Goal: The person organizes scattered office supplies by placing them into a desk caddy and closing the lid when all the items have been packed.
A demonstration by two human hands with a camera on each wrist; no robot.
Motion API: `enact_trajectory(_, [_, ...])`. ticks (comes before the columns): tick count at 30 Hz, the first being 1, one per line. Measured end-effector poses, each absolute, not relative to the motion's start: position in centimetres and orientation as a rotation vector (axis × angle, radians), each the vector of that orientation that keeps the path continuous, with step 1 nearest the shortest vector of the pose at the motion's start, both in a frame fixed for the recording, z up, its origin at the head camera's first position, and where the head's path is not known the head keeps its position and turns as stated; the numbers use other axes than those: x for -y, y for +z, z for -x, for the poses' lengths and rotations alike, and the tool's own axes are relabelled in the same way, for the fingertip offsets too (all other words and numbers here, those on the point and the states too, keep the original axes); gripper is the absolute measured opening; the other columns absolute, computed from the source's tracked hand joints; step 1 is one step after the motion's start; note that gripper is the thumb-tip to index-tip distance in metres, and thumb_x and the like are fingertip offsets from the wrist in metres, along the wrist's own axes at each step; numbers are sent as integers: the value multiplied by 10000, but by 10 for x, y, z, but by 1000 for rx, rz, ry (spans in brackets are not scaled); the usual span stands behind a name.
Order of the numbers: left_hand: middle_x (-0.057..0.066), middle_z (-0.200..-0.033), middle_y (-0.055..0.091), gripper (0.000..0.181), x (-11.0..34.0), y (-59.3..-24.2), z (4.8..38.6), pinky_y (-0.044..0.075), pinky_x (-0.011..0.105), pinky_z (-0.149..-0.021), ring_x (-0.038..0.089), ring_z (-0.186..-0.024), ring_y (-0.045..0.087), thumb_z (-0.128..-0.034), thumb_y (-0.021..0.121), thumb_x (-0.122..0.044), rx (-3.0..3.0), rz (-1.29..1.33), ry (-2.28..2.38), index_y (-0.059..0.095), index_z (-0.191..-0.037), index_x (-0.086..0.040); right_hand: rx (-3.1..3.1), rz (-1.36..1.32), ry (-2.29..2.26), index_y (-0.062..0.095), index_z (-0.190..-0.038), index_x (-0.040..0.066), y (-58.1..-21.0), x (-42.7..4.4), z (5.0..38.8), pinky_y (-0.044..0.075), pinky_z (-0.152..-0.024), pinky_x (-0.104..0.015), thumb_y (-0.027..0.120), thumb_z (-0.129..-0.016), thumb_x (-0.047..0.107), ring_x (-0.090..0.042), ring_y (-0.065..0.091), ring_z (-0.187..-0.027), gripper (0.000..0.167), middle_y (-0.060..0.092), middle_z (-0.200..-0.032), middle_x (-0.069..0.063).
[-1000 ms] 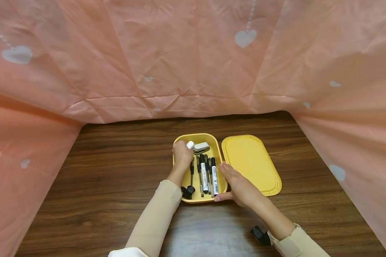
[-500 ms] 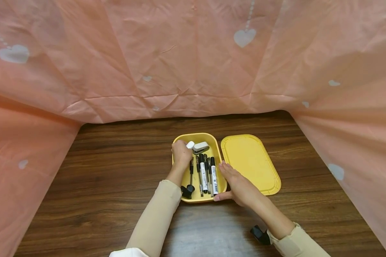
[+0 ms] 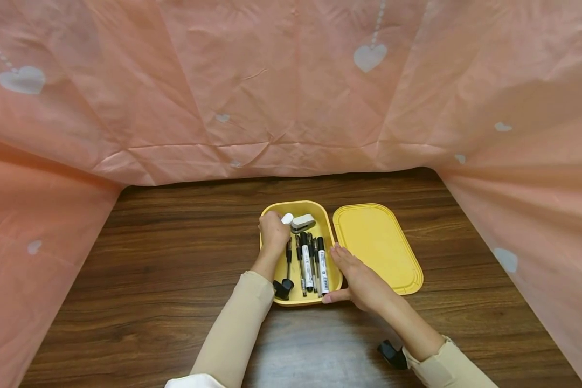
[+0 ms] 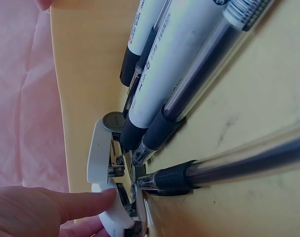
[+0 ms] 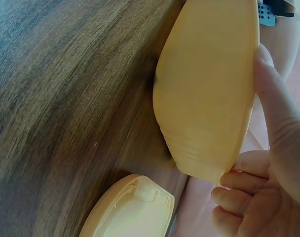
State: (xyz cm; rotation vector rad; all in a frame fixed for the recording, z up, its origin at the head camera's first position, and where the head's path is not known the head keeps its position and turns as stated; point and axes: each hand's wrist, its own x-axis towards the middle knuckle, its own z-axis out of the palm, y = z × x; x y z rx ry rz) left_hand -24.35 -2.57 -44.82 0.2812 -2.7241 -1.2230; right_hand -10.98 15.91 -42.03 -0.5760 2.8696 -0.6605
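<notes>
A yellow plastic box (image 3: 298, 302) stands on the table with pens and staplers inside. My left hand (image 3: 275, 230) reaches into its far left corner and pinches a small white stapler (image 4: 115, 215), thumb on top. Another white stapler (image 3: 303, 222) lies right beside it. Black-capped white markers (image 3: 307, 264) and clear gel pens (image 3: 301, 269) lie lengthwise in the box; one gel pen (image 3: 289, 253) sits apart, near my left wrist. My right hand (image 3: 359, 277) rests against the box's right side, thumb at the near corner and fingers extended along the rim.
The yellow lid (image 3: 378, 248) lies flat on the wooden table (image 3: 174, 285), just right of the box. Pink cloth (image 3: 291, 91) with hearts hangs at the back and both sides. Black wrist mounts (image 3: 393, 355) show on both arms.
</notes>
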Motion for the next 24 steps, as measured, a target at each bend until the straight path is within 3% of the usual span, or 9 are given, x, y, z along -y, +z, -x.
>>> enact_trajectory(8, [24, -590, 467, 298, 26, -447, 243, 402, 323, -616, 226, -677, 434, -742, 621, 91, 2718, -297, -1237, 507, -534, -89, -2872, 577, -650, 334, -1453, -85, -421, -159, 110, 282, -1148, -529, 790, -706, 436, -409, 276, -1438, 1019, 275, -1543, -267])
enact_trajectory(17, [-3, -539, 324, 342, 28, -446, 241, 303, 273, -530, 225, -622, 372, -756, 567, 93, 2682, -282, -1298, 398, -530, -101, -2875, 579, -646, 337, -1452, -84, -420, -159, 110, 285, -1145, -534, 794, -706, 425, -415, 282, -1433, 1012, 280, -1541, -269])
enact_trajectory(24, [62, -671, 510, 158, 28, -445, 241, 409, 324, -598, 239, -681, 455, -783, 609, 46, 2671, -292, -1292, 594, -648, -34, -2880, 583, -647, 348, -1443, -92, -420, -158, 109, 288, -1142, -536, 803, -705, 407, -421, 287, -1429, 1000, 288, -1535, -276])
